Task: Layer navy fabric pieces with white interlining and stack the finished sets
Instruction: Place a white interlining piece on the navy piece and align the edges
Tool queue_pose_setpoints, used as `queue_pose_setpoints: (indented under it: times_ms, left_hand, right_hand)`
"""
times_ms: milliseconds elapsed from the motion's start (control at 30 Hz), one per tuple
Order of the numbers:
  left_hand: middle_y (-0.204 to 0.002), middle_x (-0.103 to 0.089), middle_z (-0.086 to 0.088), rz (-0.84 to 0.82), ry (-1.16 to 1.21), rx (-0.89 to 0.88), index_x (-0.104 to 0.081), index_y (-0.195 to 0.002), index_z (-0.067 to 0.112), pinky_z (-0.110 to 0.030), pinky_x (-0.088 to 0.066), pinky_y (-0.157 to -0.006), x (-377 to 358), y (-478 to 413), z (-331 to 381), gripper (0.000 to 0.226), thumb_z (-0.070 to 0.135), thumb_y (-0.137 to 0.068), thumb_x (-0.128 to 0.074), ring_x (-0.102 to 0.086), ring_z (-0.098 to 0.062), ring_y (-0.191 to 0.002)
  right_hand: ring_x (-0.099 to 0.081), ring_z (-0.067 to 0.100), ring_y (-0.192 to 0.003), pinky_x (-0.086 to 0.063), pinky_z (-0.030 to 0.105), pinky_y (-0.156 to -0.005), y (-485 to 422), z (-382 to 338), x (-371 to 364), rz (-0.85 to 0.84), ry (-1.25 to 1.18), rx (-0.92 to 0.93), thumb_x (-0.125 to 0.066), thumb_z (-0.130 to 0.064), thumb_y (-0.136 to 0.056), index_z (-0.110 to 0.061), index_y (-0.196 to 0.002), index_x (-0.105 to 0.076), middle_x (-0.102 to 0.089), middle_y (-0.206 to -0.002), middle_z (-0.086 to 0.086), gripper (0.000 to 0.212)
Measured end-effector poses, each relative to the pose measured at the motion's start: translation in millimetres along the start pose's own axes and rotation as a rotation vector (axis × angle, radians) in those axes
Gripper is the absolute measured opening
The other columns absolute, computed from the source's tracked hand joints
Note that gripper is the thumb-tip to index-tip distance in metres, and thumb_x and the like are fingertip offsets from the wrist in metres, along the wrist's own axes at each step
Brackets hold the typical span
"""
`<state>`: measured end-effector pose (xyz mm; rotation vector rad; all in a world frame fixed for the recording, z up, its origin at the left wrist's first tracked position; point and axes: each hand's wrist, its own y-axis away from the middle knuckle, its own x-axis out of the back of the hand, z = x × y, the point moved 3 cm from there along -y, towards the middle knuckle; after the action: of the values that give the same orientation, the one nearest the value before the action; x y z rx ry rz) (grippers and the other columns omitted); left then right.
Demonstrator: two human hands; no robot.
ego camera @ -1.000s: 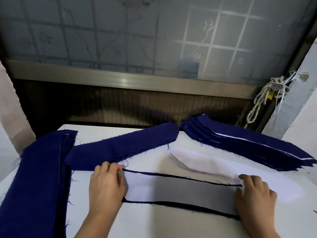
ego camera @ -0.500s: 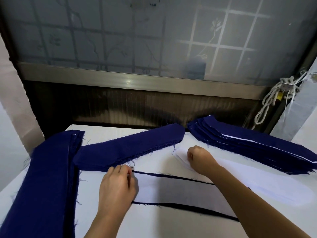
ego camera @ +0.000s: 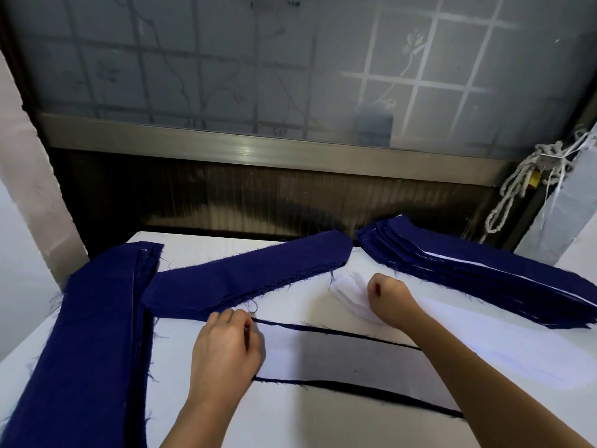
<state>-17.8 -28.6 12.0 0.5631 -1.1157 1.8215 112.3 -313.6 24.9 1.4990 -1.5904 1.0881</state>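
Note:
A navy piece covered by white interlining [ego camera: 339,360] lies flat in front of me, with dark edges showing along its top and bottom. My left hand [ego camera: 226,350] rests palm-down on its left end, fingers bent at the edge. My right hand [ego camera: 387,297] is curled at the left tip of the loose white interlining pile [ego camera: 350,291], pinching the top layers, which fan out under it. A pile of bare navy pieces [ego camera: 252,279] lies behind my left hand. A stack of layered sets [ego camera: 468,273] with white edges showing sits at the back right.
A long stack of navy fabric [ego camera: 97,334] runs down the left side of the white table [ego camera: 290,421]. Behind the table are a dark wall and a frosted window. A knotted rope [ego camera: 517,189] hangs at the right.
My right hand left the right end of the layered piece and reached forward to the left tip of the interlining pile, curling there. My left hand stayed on the piece's left end.

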Motion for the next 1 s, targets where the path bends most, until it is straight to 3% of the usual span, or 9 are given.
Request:
queue_pose_setpoints:
  times_ms: [67, 200, 300, 500, 600, 700, 800, 900, 1000]
  left_hand:
    - [-0.067, -0.056, 0.005, 0.005, -0.006, -0.019, -0.062, -0.073, 0.013, -0.031, -0.042, -0.056, -1.4, -0.3, 0.2, 0.011, 0.009, -0.081, -0.069, -0.047, -0.019, -0.067]
    - [-0.066, -0.056, 0.005, 0.02, -0.015, -0.068, -0.062, -0.073, 0.013, -0.028, -0.037, -0.056, -3.3, -0.6, 1.3, 0.012, 0.007, -0.079, -0.071, -0.046, -0.019, -0.065]
    - [-0.066, -0.056, 0.008, 0.051, 0.024, -0.105, -0.062, -0.074, 0.015, -0.027, -0.037, -0.058, -1.2, -0.3, 2.0, 0.011, 0.014, -0.085, -0.062, -0.046, -0.017, -0.065]
    - [-0.069, -0.054, 0.014, -0.027, 0.162, -0.152, -0.059, -0.075, 0.025, -0.031, -0.043, -0.067, -3.0, 0.2, 0.9, 0.045, 0.043, -0.101, -0.028, -0.049, -0.012, -0.072]
    - [-0.067, -0.053, 0.012, -0.049, 0.184, -0.185, -0.056, -0.071, 0.022, -0.03, -0.041, -0.067, -3.0, -0.3, 0.0, 0.057, 0.048, -0.102, -0.016, -0.048, -0.01, -0.072]
    - [-0.07, -0.056, 0.012, -0.06, 0.196, -0.267, -0.058, -0.07, 0.021, -0.03, -0.039, -0.068, -1.1, 1.3, 0.0, 0.062, 0.049, -0.102, -0.012, -0.047, -0.01, -0.072]
    - [-0.065, -0.054, 0.013, -0.066, 0.195, -0.229, -0.058, -0.063, 0.023, -0.02, -0.036, -0.065, -1.0, 2.3, -0.8, 0.059, 0.051, -0.1, -0.022, -0.049, -0.005, -0.072]
    - [-0.059, -0.05, 0.011, -0.048, 0.165, -0.183, -0.052, -0.06, 0.02, -0.023, -0.037, -0.059, -1.9, 1.4, 0.2, 0.05, 0.047, -0.097, -0.03, -0.047, -0.006, -0.068]
    - [-0.06, -0.046, 0.011, -0.004, 0.162, -0.213, -0.048, -0.063, 0.018, -0.031, -0.041, -0.054, 2.2, 2.3, 2.9, 0.035, 0.034, -0.094, -0.042, -0.044, -0.008, -0.065]
  right_hand:
    - [-0.048, 0.018, -0.07, -0.037, 0.02, -0.056, 2.7, 5.9, 2.2, 0.015, -0.141, -0.062, -0.039, -0.003, -0.091, -0.014, -0.075, -0.049, -0.053, -0.074, 0.002, 0.021]
    - [-0.051, 0.018, -0.076, -0.042, 0.024, -0.065, 4.9, 12.4, 9.4, -0.004, -0.283, -0.151, -0.046, -0.008, -0.093, -0.012, -0.091, -0.056, -0.055, -0.081, 0.002, 0.011]
    - [-0.047, 0.017, -0.07, -0.04, 0.024, -0.061, 14.5, 9.1, 16.5, 0.011, -0.394, -0.16, -0.041, -0.004, -0.092, -0.01, -0.083, -0.051, -0.051, -0.079, 0.006, 0.016]
    - [-0.053, 0.008, -0.072, -0.043, 0.017, -0.064, 61.0, -48.0, 26.4, -0.017, -0.249, 0.131, -0.051, -0.014, -0.092, -0.018, -0.078, -0.06, -0.06, -0.082, -0.002, 0.018]
    - [-0.054, 0.014, -0.078, -0.044, 0.025, -0.07, 90.5, -87.5, 12.3, 0.023, -0.104, 0.29, -0.049, -0.015, -0.088, -0.018, -0.08, -0.061, -0.062, -0.083, -0.001, 0.014]
    - [-0.051, 0.02, -0.079, -0.042, 0.034, -0.071, 117.6, -125.9, -12.4, 0.08, -0.031, 0.42, -0.042, -0.019, -0.087, -0.015, -0.079, -0.054, -0.06, -0.081, 0.003, 0.016]
    - [-0.041, 0.016, -0.076, -0.029, 0.028, -0.07, 132.0, -148.8, -34.7, 0.105, -0.004, 0.49, -0.033, -0.025, -0.088, -0.022, -0.079, -0.04, -0.053, -0.081, -0.001, 0.013]
    - [-0.043, 0.012, -0.095, -0.035, 0.027, -0.085, 125.0, -145.9, -45.5, 0.112, -0.071, 0.445, -0.037, -0.028, -0.09, -0.023, -0.101, -0.047, -0.052, -0.105, -0.008, 0.015]
    - [-0.043, 0.006, -0.114, -0.027, 0.026, -0.106, 110.0, -133.7, -46.8, 0.029, -0.147, 0.406, -0.048, -0.023, -0.09, -0.028, -0.132, -0.037, -0.05, -0.122, -0.013, 0.043]
